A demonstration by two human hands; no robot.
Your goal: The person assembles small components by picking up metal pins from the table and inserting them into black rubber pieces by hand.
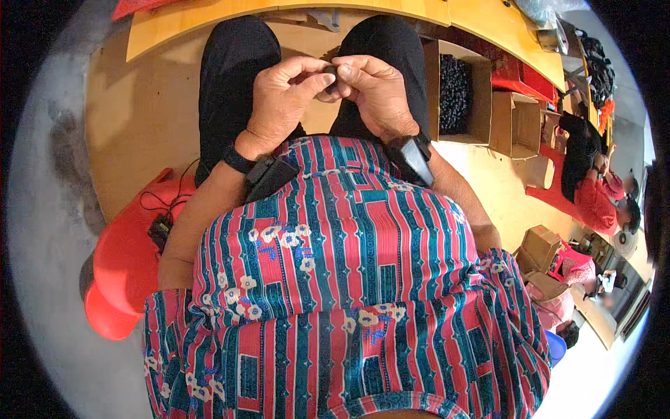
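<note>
My left hand (pixel 283 91) and my right hand (pixel 377 87) meet above my lap, fingertips almost touching. Pinched between the thumbs and fingers of both is a small dark piece (pixel 331 71). Most of it is covered by my fingers, so its exact kind does not show. Each wrist wears a black strap with a device on it. Under the hands are my knees in black trousers (pixel 237 77).
A yellow table edge (pixel 195 22) curves across beyond my knees. To the right stand a cardboard box (pixel 480 91) of small black pieces and another open box (pixel 523 126). A red stool (pixel 118 272) is at my left. Other people (pixel 597 202) sit far right.
</note>
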